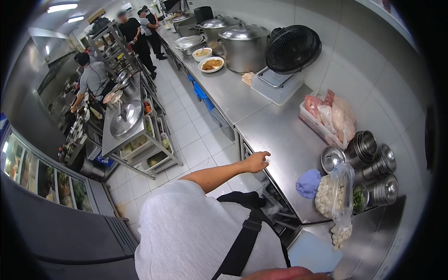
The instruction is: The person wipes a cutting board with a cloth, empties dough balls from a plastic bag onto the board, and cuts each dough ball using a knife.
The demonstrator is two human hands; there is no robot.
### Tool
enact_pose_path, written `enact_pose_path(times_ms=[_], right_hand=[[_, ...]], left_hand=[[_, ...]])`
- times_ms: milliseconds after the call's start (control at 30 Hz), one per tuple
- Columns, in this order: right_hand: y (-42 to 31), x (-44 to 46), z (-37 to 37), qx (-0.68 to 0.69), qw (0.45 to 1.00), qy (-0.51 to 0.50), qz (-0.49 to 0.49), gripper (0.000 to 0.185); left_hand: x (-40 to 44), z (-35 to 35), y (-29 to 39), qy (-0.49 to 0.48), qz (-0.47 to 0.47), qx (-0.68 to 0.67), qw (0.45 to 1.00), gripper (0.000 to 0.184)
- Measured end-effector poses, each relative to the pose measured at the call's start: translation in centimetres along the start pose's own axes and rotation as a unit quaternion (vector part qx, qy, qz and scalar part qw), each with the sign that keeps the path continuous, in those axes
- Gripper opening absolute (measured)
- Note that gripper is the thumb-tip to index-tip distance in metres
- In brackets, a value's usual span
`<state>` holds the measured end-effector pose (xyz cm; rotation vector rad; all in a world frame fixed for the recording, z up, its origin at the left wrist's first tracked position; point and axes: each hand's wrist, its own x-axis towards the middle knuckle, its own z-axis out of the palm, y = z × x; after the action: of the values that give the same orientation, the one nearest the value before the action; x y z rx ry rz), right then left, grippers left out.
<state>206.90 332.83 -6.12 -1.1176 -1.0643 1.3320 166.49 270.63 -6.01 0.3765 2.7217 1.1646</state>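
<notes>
My left hand (257, 162) hovers at the near edge of the steel counter (289, 144), its fingers partly bent and apart, with nothing in them. A pink blurred shape (289, 274) crosses the bottom edge; whether it is my right hand is unclear. To the right of my left hand lie a crumpled purple bag (308, 184) and a clear bag of pale pieces (325, 196). An empty-looking metal bowl (332, 158) rests above them. Farther up stands a plastic tub (319, 122) with bagged raw meat.
Stacked metal containers (383, 190) line the wall. A blue cutting board (315, 252) lies below. Black fan (294, 49), large pot (243, 46) and food bowls (211, 65) stand farther along. Across the aisle are a steel cart (109, 140) and a person (93, 77); others stand at the back.
</notes>
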Motion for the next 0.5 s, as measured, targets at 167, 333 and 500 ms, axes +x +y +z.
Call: enact_pose_path(times_ms=[167,333,500], right_hand=[[0.3,0.2,-1.1,0.022,1.000,-0.007,0.001,0.046],[0.3,0.4,-1.7,0.036,0.999,-0.010,-0.002,0.043],[0.5,0.6,-1.7,0.044,0.999,-0.015,-0.002,0.039]], left_hand=[[-1.4,0.5,2.8,-0.021,0.032,-0.018,0.999,0.053],[-2.8,0.9,3.7,-0.017,0.052,-0.043,0.998,0.054],[-3.4,1.1,3.3,-0.012,0.048,-0.052,0.997,0.054]])
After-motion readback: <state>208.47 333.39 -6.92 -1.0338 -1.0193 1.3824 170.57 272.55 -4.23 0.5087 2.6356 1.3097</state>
